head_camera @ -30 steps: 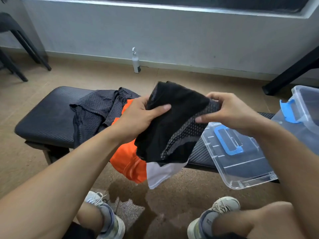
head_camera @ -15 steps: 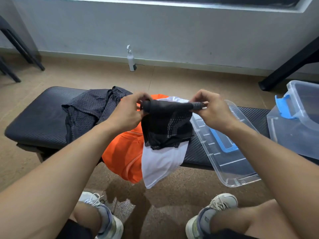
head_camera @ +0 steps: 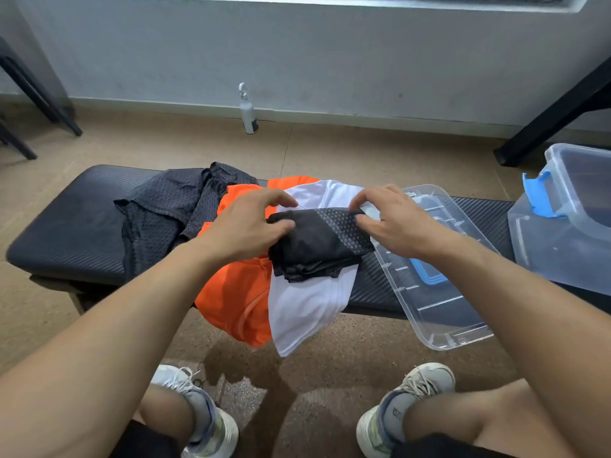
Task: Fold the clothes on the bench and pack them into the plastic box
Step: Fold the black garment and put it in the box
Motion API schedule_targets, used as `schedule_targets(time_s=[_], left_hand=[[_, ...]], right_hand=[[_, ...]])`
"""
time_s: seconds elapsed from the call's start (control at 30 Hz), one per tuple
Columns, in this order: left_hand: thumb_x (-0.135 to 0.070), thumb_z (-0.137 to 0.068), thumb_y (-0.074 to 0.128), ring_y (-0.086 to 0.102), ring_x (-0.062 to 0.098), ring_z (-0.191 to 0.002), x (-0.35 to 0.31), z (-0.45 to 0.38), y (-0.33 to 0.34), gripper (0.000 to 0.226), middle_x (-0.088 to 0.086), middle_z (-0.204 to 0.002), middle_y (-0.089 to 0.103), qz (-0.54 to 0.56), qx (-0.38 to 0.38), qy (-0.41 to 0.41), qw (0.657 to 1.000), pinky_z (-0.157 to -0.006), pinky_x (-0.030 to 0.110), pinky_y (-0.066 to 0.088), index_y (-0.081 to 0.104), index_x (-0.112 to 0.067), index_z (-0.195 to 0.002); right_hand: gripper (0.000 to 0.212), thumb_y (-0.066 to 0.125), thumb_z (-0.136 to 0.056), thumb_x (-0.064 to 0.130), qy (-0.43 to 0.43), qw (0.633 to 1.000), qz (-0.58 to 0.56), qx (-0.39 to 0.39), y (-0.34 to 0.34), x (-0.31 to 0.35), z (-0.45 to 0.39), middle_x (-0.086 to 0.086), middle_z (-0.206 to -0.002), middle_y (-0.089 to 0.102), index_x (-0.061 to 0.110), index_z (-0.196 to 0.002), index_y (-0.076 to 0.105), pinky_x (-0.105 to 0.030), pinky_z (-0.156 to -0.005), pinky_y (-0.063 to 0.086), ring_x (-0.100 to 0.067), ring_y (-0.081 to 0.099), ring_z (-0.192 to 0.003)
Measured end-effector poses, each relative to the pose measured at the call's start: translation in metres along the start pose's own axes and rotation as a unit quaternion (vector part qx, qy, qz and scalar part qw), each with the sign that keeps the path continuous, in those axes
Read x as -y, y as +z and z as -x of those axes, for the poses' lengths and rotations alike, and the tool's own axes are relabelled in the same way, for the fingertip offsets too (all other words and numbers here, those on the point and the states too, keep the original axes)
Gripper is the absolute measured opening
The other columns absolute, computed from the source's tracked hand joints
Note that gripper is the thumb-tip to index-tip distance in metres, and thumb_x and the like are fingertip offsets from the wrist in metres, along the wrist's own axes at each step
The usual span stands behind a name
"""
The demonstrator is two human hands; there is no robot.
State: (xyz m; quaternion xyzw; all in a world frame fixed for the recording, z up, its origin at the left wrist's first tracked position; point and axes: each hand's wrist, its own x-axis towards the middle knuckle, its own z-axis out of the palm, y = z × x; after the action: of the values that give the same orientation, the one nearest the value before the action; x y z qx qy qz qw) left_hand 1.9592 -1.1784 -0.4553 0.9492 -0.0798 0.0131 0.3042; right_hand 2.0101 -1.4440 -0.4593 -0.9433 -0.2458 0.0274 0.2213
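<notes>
A folded black mesh garment (head_camera: 317,246) lies on a white garment (head_camera: 307,305) and an orange garment (head_camera: 238,292) on the black bench (head_camera: 66,233). My left hand (head_camera: 244,226) is at its left edge, the thumb resting on the cloth and the fingers arched above it. My right hand (head_camera: 390,219) pinches the garment's far right corner between thumb and fingertips. A dark grey mesh garment (head_camera: 165,209) lies crumpled further left. The clear plastic box (head_camera: 562,246) with a blue latch stands at the bench's right end.
The box's clear lid (head_camera: 433,276) with a blue handle lies on the bench right of the clothes, overhanging the front edge. A spray bottle (head_camera: 248,110) stands by the wall. Black furniture legs (head_camera: 555,117) are at right and far left. My feet are below the bench.
The black garment was held up and folded in the air; now it is lowered flat onto the white garment. My left hand's fingers have loosened from it.
</notes>
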Motion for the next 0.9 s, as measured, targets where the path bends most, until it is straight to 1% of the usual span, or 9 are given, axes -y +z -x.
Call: schedule_targets(time_s=[0.07,0.13,0.3,0.4,0.53,0.63,0.77,0.83,0.9], left_hand=[[-0.042,-0.083,0.076,0.054,0.014,-0.123,-0.001,0.002,0.003,0.044,-0.008,-0.129,0.065,-0.049,0.010,0.004,0.999,-0.103,0.031,0.041,0.066,-0.026,-0.123],[-0.053,-0.079,0.077,0.051,0.017,-0.122,-0.001,0.003,0.004,0.053,-0.007,-0.127,0.065,-0.086,0.025,0.006,0.996,-0.100,0.029,0.038,0.065,-0.029,-0.124],[-0.057,-0.082,0.074,0.049,0.012,-0.115,0.001,0.001,0.005,0.029,-0.011,-0.112,0.067,-0.067,-0.004,0.035,0.997,-0.096,0.025,0.034,0.077,-0.030,-0.092],[-0.044,-0.079,0.081,0.058,0.011,-0.096,0.003,-0.002,0.009,0.016,-0.012,-0.089,0.069,-0.028,0.008,0.054,0.998,-0.086,0.029,0.045,0.079,-0.030,-0.075],[-0.035,-0.071,0.089,0.062,0.012,-0.092,-0.001,0.001,0.022,0.028,-0.016,-0.085,0.070,-0.057,0.063,0.055,0.995,-0.080,0.029,0.048,0.080,-0.028,-0.097],[-0.035,-0.069,0.090,0.054,0.012,-0.098,-0.009,0.004,0.027,0.052,-0.020,-0.083,0.066,-0.092,0.042,0.068,0.993,-0.086,0.031,0.044,0.070,-0.030,-0.117],[-0.037,-0.063,0.092,0.057,0.021,-0.108,-0.010,0.005,0.027,0.082,-0.006,-0.115,0.062,-0.092,0.022,0.071,0.993,-0.094,0.037,0.045,0.056,-0.027,-0.137],[-0.048,-0.062,0.089,0.053,0.022,-0.117,-0.010,0.006,0.025,0.092,0.000,-0.130,0.056,-0.091,0.017,0.063,0.994,-0.100,0.035,0.042,0.050,-0.027,-0.143],[-0.069,-0.063,0.078,0.048,0.019,-0.123,-0.015,0.007,0.020,0.091,-0.004,-0.133,0.056,-0.095,-0.003,0.074,0.993,-0.105,0.033,0.036,0.054,-0.029,-0.141]], right_hand=[[0.048,0.066,-0.089,0.053,0.024,0.999,0.028,0.034,0.002,0.002,0.000,0.006,-0.131,0.059,0.028,-0.129,0.057,-0.039,-0.112,0.033,-0.018,0.040,-0.132],[0.061,0.064,-0.088,0.059,0.024,0.995,0.073,0.064,0.006,0.000,-0.003,0.003,-0.140,0.056,0.028,-0.139,0.052,-0.041,-0.114,0.030,-0.020,0.036,-0.138],[0.040,0.040,-0.105,0.045,0.019,0.985,0.119,0.122,0.010,-0.002,-0.007,0.003,-0.139,0.055,0.025,-0.138,0.052,-0.047,-0.114,0.028,-0.026,0.031,-0.142],[0.049,0.039,-0.105,0.046,0.019,0.975,0.148,0.163,0.010,-0.001,-0.008,0.008,-0.160,0.035,0.025,-0.150,0.040,-0.047,-0.119,0.017,-0.027,0.016,-0.151],[0.083,0.058,-0.092,0.058,0.018,0.967,0.188,0.173,0.010,-0.001,-0.015,0.004,-0.168,0.016,0.025,-0.159,0.021,-0.047,-0.121,0.009,-0.028,0.003,-0.155],[0.087,0.066,-0.084,0.062,0.030,0.967,0.191,0.164,0.011,-0.003,-0.020,0.000,-0.168,0.016,0.025,-0.155,0.031,-0.048,-0.122,0.007,-0.029,0.001,-0.155],[0.059,0.079,-0.072,0.057,0.018,0.981,0.157,0.108,0.011,0.000,-0.022,-0.004,-0.144,0.049,0.023,-0.115,0.057,-0.043,-0.115,0.023,-0.032,0.027,-0.145],[0.044,0.083,-0.071,0.045,-0.009,0.993,0.096,0.066,0.008,0.006,-0.015,-0.002,-0.110,0.063,0.025,-0.095,0.053,-0.040,-0.098,0.041,-0.030,0.052,-0.119],[0.036,0.084,-0.074,0.027,-0.013,0.997,-0.050,0.050,0.001,0.014,-0.005,0.004,-0.096,0.065,0.025,-0.090,0.052,-0.041,-0.088,0.048,-0.024,0.061,-0.101]])
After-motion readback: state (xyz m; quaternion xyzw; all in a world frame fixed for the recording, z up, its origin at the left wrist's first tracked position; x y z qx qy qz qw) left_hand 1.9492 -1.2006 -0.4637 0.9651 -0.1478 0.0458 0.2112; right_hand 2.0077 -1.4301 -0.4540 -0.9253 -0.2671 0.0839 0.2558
